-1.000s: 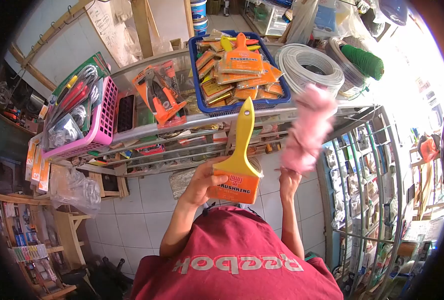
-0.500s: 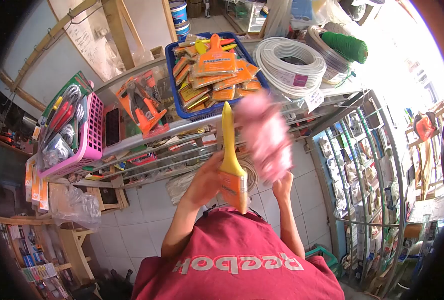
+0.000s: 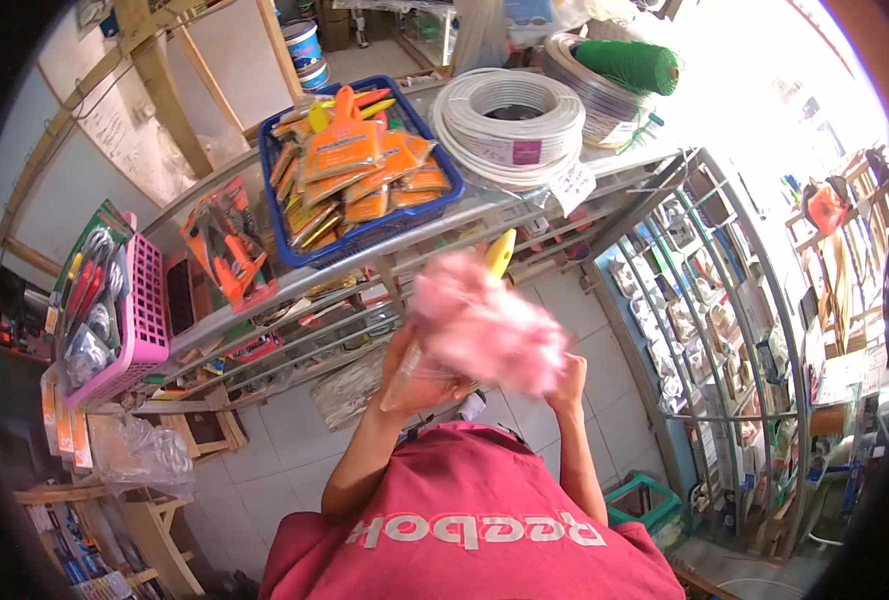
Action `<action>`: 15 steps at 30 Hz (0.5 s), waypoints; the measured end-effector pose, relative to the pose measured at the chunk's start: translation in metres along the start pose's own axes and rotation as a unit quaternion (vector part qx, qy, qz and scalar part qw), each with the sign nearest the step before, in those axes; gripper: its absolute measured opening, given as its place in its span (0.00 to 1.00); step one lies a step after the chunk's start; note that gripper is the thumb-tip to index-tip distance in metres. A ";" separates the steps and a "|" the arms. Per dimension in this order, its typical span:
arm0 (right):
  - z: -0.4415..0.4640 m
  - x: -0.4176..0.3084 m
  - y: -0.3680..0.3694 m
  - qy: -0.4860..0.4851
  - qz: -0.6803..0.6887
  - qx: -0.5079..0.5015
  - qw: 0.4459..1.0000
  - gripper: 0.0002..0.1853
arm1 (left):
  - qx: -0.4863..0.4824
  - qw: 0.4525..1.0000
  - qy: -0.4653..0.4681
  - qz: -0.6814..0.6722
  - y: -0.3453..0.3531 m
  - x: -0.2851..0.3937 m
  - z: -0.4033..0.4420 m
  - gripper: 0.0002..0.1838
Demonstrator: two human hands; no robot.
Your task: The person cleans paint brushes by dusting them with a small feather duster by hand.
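Note:
A blurred pink cloth (image 3: 484,325) hangs in front of my chest, its right end gripped by my right hand (image 3: 568,384). My left hand (image 3: 404,372), partly covered by the cloth, is closed on a paint brush. Only the tip of the yellow brush handle (image 3: 501,254) sticks out above the cloth, and part of its clear wrapping shows by my left hand. Beyond the cloth, on the glass counter, a blue basket (image 3: 309,258) holds several orange wrapped brushes (image 3: 344,145).
Coiled white cable (image 3: 509,125) and a green twine roll (image 3: 626,66) lie right of the basket. Packaged pliers (image 3: 228,250) and a pink basket (image 3: 146,300) are on the left. A glass display case (image 3: 709,300) stands right, a green crate (image 3: 647,508) below.
The pink cloth has swung left and now covers most of the brush. The brush has turned, its handle now pointing up to the right. The view has shifted, moving the counter items left.

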State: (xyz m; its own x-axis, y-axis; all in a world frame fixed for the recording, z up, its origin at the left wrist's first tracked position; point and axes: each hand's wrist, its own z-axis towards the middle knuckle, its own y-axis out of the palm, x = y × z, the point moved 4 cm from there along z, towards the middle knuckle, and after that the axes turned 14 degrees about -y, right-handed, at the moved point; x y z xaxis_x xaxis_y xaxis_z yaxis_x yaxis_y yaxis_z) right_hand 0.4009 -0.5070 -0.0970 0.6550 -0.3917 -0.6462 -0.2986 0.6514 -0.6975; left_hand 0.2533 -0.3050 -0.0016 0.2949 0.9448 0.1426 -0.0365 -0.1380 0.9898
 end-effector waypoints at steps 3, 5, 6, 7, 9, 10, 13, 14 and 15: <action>-0.002 0.019 -0.014 0.052 0.060 0.125 0.989 0.06 | -0.049 0.995 -0.008 0.090 0.011 -0.001 0.024 0.58; 0.004 0.008 -0.027 0.032 0.193 0.249 0.948 0.06 | -0.076 0.990 0.010 0.117 0.013 -0.007 0.032 0.59; 0.003 0.010 -0.028 -0.021 0.154 0.223 0.962 0.07 | -0.089 0.987 0.020 0.130 0.013 -0.012 0.033 0.60; 0.001 0.011 -0.030 -0.072 0.114 0.195 0.972 0.08 | -0.087 0.987 0.009 0.132 0.008 -0.016 0.033 0.61; 0.001 0.017 -0.029 -0.054 -0.030 0.009 0.998 0.10 | -0.006 0.984 -0.028 0.176 0.000 -0.023 0.019 0.59; 0.009 0.005 -0.034 -0.006 -0.011 0.026 1.000 0.08 | 0.001 0.984 -0.011 0.180 -0.005 -0.022 0.023 0.56; 0.006 0.037 -0.023 0.030 0.069 0.158 0.985 0.11 | 0.036 0.981 0.044 0.184 -0.011 -0.018 0.029 0.49; 0.005 0.042 -0.021 0.045 0.105 0.165 0.980 0.10 | 0.050 0.978 0.067 0.192 -0.013 -0.015 0.026 0.46; 0.007 0.039 -0.018 0.059 0.142 0.171 0.973 0.09 | 0.064 0.973 0.089 0.201 -0.015 -0.013 0.023 0.43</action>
State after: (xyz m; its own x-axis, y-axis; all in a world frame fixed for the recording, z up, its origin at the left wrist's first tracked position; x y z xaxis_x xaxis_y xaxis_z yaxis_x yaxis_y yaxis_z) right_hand 0.4367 -0.5294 -0.1079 0.4893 -0.2230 -0.8431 -0.1945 0.9145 -0.3547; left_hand 0.2724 -0.3218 -0.0183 0.1105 0.8417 0.5286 0.0083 -0.5326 0.8463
